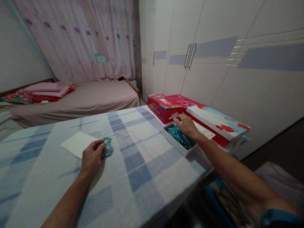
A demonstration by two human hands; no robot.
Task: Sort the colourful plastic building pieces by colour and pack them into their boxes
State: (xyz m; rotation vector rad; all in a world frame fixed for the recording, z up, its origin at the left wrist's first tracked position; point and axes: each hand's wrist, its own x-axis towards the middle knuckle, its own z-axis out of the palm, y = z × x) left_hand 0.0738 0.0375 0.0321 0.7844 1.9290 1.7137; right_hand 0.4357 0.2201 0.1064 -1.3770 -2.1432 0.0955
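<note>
My left hand point(92, 155) is closed in a pinch on a short, curved strip of joined teal jigsaw puzzle pieces point(108, 149). The strip is at the table surface, beside a sheet of white paper point(78, 143). Over at the right, my right hand point(186, 125) is above the far side of an open, shallow white box point(174, 145). Loose teal puzzle pieces point(178, 135) fill much of that box. The fingers of my right hand are curled together; what they hold, if anything, is too small to make out.
A blue-and-white checked cloth point(137, 177) covers the table. Red cartons point(163, 109) and a white, red and light-blue box point(216, 122) stand behind the puzzle box. Beyond are a bed point(106, 95) and a white wardrobe point(213, 72).
</note>
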